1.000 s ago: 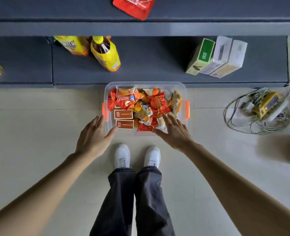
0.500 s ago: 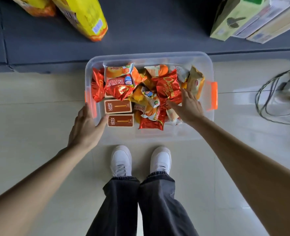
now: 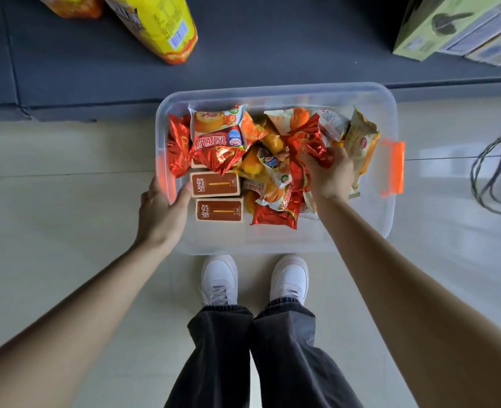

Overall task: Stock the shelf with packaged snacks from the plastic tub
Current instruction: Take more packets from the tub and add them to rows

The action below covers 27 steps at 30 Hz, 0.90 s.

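Observation:
A clear plastic tub [image 3: 272, 94] with orange handles stands on the floor in front of a low grey shelf [image 3: 272, 48]. It holds several red, orange and cream snack packets and two brown boxes [image 3: 215, 184]. My left hand [image 3: 162, 210] grips the tub's left rim by the orange handle, thumb inside. My right hand [image 3: 328, 175] is inside the tub, fingers curled round a shiny red snack packet [image 3: 309, 139] in the middle of the pile.
On the shelf stand yellow-orange bags [image 3: 160, 28] at the left and green and white cartons [image 3: 449, 28] at the right. A coil of cables [image 3: 496, 178] lies on the tiled floor right of the tub. My white shoes [image 3: 219, 278] stand just behind it.
The view has dropped closer to the tub. My right hand went deeper into the pile and closed on the red packet. My left hand moved from beside the tub onto its left rim.

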### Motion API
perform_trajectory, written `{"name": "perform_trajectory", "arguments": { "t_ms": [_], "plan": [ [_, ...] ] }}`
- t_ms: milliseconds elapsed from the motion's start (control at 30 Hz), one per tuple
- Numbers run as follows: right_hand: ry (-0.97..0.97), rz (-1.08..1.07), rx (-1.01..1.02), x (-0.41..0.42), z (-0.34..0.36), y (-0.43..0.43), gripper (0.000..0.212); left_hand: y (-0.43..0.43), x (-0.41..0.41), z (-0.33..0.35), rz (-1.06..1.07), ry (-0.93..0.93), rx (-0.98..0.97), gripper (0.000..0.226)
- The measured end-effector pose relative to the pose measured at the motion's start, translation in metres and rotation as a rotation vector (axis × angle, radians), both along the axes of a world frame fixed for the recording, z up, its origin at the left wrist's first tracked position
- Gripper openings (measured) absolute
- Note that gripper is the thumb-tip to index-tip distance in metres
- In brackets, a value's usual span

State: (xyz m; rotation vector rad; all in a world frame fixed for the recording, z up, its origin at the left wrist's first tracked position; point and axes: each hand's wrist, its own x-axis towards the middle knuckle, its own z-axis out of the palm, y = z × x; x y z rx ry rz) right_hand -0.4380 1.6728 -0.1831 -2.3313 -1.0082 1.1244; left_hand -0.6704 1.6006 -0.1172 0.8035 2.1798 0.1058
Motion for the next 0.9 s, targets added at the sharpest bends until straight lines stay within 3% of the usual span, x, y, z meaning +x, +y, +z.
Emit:
{"name": "perform_trajectory", "arguments": {
  "t_ms": [133,200,300,400,467,533,633,700,833,900],
  "plan": [
    [0.424,0.017,0.008,-0.014,0.042,-0.02,0.018,0.01,-0.002,0.012,-0.001,-0.056,0.251,0.058],
    [0.654,0.085,-0.101,-0.025,0.061,-0.029,0.02,0.016,0.002,0.021,0.133,-0.308,0.227,0.058],
    [0.798,0.26,-0.231,-0.041,0.074,-0.031,0.016,0.021,0.007,0.031,0.253,-0.676,0.114,0.049],
    [0.776,0.416,-0.262,-0.055,0.077,-0.021,0.018,0.021,0.002,0.036,0.291,-0.718,0.122,0.044],
    [0.772,0.409,-0.277,-0.062,0.076,-0.013,0.025,0.02,-0.007,0.036,0.345,-0.701,0.147,0.038],
    [0.782,0.246,-0.271,-0.07,0.073,-0.003,0.032,0.019,-0.019,0.036,0.44,-0.711,0.19,0.035],
    [0.557,-0.022,-0.247,-0.085,0.054,0.013,0.049,0.013,-0.038,0.035,0.588,-0.693,0.232,0.029],
    [0.578,-0.134,-0.339,-0.101,0.04,0.022,0.057,0.006,-0.049,0.037,0.656,-0.657,0.253,0.031],
    [0.62,-0.284,-0.411,-0.132,0.023,0.029,0.056,-0.016,-0.068,0.041,0.778,-0.584,0.294,0.033],
    [0.576,-0.332,-0.37,-0.139,0.02,0.03,0.045,-0.026,-0.072,0.043,0.872,-0.571,0.314,0.031]
  ]
}}
